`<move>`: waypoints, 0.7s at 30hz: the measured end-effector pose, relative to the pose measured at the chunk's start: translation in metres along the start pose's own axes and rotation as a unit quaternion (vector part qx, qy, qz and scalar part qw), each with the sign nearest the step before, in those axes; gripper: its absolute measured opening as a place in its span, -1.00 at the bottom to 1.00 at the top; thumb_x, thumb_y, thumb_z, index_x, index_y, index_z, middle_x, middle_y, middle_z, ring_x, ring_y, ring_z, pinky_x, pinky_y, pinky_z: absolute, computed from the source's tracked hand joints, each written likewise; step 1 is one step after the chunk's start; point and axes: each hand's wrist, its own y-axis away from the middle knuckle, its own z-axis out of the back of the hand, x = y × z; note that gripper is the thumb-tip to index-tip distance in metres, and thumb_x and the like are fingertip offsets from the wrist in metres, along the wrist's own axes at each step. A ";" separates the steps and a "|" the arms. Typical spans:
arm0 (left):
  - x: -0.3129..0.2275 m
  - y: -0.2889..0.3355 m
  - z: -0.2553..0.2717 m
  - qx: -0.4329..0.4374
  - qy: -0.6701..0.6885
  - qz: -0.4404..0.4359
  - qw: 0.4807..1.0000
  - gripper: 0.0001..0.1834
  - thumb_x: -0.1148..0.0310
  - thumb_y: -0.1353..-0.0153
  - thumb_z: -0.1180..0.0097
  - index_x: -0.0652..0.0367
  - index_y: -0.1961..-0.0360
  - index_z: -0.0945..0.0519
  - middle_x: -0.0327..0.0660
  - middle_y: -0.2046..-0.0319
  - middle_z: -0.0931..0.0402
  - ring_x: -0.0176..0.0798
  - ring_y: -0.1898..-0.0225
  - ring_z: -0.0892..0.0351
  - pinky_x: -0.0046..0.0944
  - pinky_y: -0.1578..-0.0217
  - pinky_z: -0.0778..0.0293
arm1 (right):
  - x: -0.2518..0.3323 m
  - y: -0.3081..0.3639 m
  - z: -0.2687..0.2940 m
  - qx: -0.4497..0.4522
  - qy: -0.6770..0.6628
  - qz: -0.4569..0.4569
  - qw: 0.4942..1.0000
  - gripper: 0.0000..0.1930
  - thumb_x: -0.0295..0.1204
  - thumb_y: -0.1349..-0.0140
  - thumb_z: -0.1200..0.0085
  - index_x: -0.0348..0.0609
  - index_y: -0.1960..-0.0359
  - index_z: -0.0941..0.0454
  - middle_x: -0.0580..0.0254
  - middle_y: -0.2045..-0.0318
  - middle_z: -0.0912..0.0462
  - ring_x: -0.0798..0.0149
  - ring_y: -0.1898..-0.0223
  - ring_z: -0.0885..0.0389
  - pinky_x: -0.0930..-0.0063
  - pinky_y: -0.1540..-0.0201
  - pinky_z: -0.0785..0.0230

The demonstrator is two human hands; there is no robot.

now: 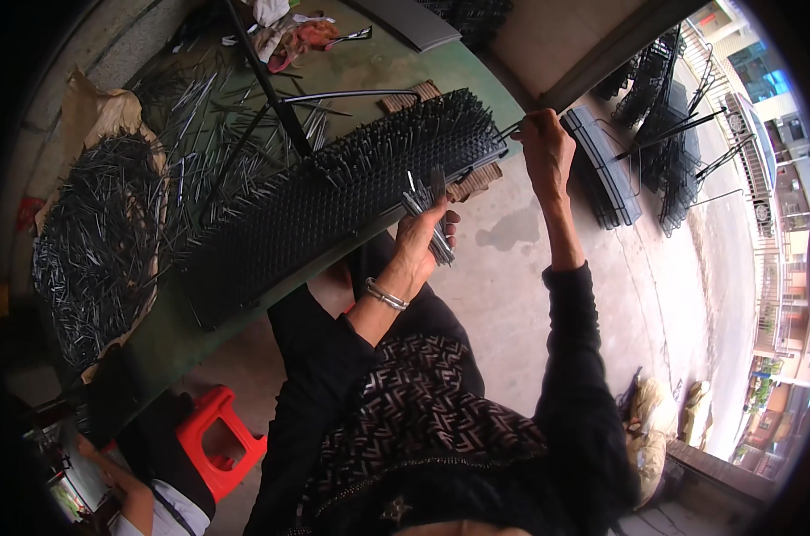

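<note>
A long black perforated panel [280, 234] lies slantwise along the near edge of the green table. Rows of upright dark pins [414, 129] stand in its far side, densest towards the right end. My left hand [417, 237] is closed around a bundle of loose thin pins [441, 241], just in front of the panel's near edge. Beyond the panel's right end, my right hand [546, 147] is closed in a pinch, with a thin dark rod [512, 131] showing between the fingers and the panel. The fingertips are partly hidden.
Loose pins [191, 134] lie scattered over the green table [405, 67]; a heap of them [97, 241] fills brown paper at left. A black metal post [271, 85] rises behind the panel. Grey racks [601, 170] stand at right. A red stool [217, 438] and another person's arm [124, 487] are lower left.
</note>
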 end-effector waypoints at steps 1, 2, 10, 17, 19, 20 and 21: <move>0.000 0.001 -0.001 0.001 -0.003 -0.002 1.000 -0.82 0.24 -0.24 -0.23 0.06 0.23 -0.56 -0.26 0.50 -0.53 -0.39 0.52 -0.43 -0.33 0.56 -0.41 | 0.002 0.001 0.000 -0.004 0.018 -0.002 1.000 -0.83 -0.42 -0.24 0.02 -0.26 0.28 -0.54 0.19 0.52 -0.69 0.38 0.43 -0.67 0.48 0.31 -0.46; 0.000 0.002 -0.002 0.002 -0.002 -0.002 1.000 -0.82 0.24 -0.24 -0.23 0.06 0.23 -0.56 -0.26 0.50 -0.53 -0.39 0.52 -0.43 -0.33 0.56 -0.41 | -0.003 0.001 -0.001 -0.005 0.019 -0.001 1.000 -0.83 -0.42 -0.24 0.02 -0.26 0.28 -0.54 0.19 0.52 -0.69 0.38 0.43 -0.67 0.48 0.31 -0.46; -0.002 0.004 -0.003 0.022 -0.015 -0.010 1.000 -0.80 0.23 -0.23 -0.25 0.09 0.26 -0.56 -0.20 0.47 -0.59 -0.38 0.53 -0.48 -0.39 0.59 -0.37 | -0.021 0.001 -0.020 -0.012 0.085 0.077 0.993 -0.88 -0.43 -0.26 0.03 -0.23 0.33 -0.49 0.05 0.49 -0.69 0.13 0.43 -0.70 0.36 0.31 -0.48; 0.001 0.006 -0.006 0.034 -0.014 -0.006 0.999 -0.79 0.23 -0.22 -0.25 0.12 0.25 -0.58 -0.20 0.46 -0.60 -0.38 0.51 -0.50 -0.39 0.58 -0.38 | -0.010 -0.003 -0.016 0.033 0.084 0.040 0.995 -0.85 -0.41 -0.27 0.04 -0.22 0.32 -0.52 0.08 0.47 -0.70 0.21 0.42 -0.71 0.42 0.29 -0.48; 0.001 0.007 -0.006 0.035 -0.019 -0.007 0.999 -0.79 0.23 -0.22 -0.25 0.11 0.24 -0.59 -0.20 0.45 -0.61 -0.38 0.52 -0.50 -0.39 0.57 -0.38 | -0.014 -0.006 -0.016 0.043 0.039 0.034 0.998 -0.84 -0.41 -0.27 0.05 -0.23 0.32 -0.54 0.10 0.50 -0.70 0.26 0.43 -0.71 0.44 0.29 -0.47; 0.001 0.007 -0.006 0.036 -0.018 -0.007 0.999 -0.79 0.23 -0.22 -0.25 0.11 0.24 -0.59 -0.20 0.45 -0.61 -0.38 0.52 -0.50 -0.39 0.57 -0.38 | -0.013 -0.007 -0.016 0.053 0.041 0.031 0.997 -0.84 -0.41 -0.26 0.05 -0.23 0.33 -0.54 0.12 0.51 -0.69 0.28 0.44 -0.70 0.44 0.30 -0.47; 0.000 0.008 -0.006 0.041 -0.016 -0.006 0.999 -0.80 0.24 -0.21 -0.27 0.10 0.24 -0.58 -0.20 0.45 -0.60 -0.39 0.52 -0.50 -0.39 0.57 -0.40 | -0.013 -0.007 -0.016 0.063 0.043 0.027 0.997 -0.83 -0.41 -0.26 0.05 -0.23 0.34 -0.55 0.13 0.52 -0.69 0.30 0.44 -0.70 0.44 0.31 -0.47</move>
